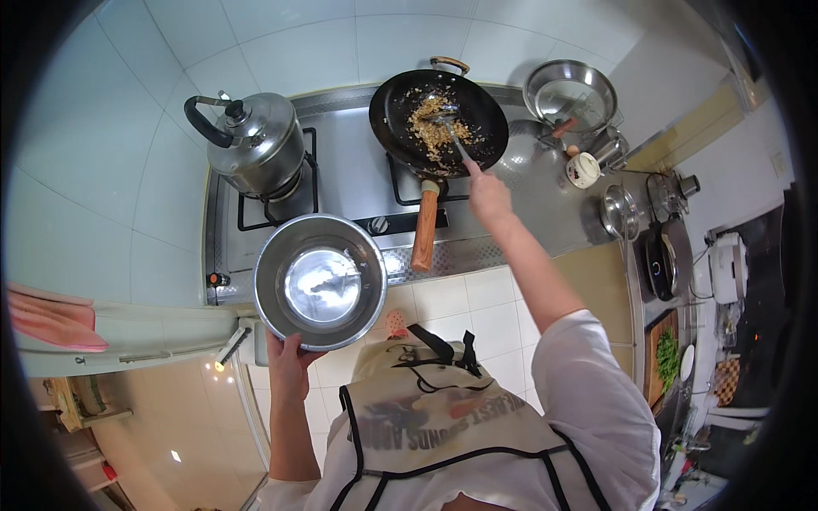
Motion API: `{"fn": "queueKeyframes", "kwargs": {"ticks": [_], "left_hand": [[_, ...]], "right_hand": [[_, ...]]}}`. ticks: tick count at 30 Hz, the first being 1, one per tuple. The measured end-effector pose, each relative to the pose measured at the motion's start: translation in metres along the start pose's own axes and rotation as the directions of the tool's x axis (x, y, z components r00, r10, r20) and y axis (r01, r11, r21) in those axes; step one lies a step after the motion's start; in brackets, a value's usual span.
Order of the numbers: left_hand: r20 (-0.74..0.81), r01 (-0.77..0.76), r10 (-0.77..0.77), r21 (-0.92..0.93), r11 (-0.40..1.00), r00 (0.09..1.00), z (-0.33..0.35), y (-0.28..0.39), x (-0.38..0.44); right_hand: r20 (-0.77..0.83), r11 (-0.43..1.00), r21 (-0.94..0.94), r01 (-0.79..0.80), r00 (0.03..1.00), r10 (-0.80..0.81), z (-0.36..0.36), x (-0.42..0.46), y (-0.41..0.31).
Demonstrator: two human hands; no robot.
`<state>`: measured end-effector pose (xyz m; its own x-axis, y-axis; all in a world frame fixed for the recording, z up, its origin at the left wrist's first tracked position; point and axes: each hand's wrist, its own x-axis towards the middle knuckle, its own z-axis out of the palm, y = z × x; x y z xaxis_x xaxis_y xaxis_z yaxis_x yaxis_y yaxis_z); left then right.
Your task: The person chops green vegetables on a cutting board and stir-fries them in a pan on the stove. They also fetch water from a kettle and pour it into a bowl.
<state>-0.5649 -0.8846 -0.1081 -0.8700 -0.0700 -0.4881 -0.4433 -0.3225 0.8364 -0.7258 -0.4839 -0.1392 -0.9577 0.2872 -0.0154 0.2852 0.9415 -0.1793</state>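
A metal basin (262, 281), with small scraps on its inner wall, is held by its near rim in my left hand (291, 365). It hangs in front of the stove's left part. My right hand (489, 195) is closed around the handle of a metal cooking utensil (459, 142), whose head lies among chopped, golden-brown food (427, 128) in a dark wok (393, 134). The wok sits over the right burner, its wooden handle (425, 227) pointing towards me. Whether the burner is lit cannot be seen.
A steel kettle (255, 153) stands on the left burner. Right of the stove are a steel pan (571, 96), a white lidded jar (583, 170), an egg (572, 151) and a metal bowl (620, 211). Chopped greens (667, 361) lie on a board at the far right.
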Motion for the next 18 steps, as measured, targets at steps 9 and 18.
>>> {"fn": "queueKeyframes", "kwargs": {"ticks": [9,18], "left_hand": [[-0.152,-0.089,0.079,-0.062,0.994,0.985,0.031,-0.018,-0.010],[-0.260,-0.162,0.125,-0.126,0.979,0.957,0.061,-0.036,-0.030]], "right_hand": [[0.056,0.950,0.014,0.312,0.948,-0.312,-0.145,-0.054,0.062],[-0.197,0.932,0.129,0.340,0.930,-0.312,-0.082,0.051,0.050]]}}
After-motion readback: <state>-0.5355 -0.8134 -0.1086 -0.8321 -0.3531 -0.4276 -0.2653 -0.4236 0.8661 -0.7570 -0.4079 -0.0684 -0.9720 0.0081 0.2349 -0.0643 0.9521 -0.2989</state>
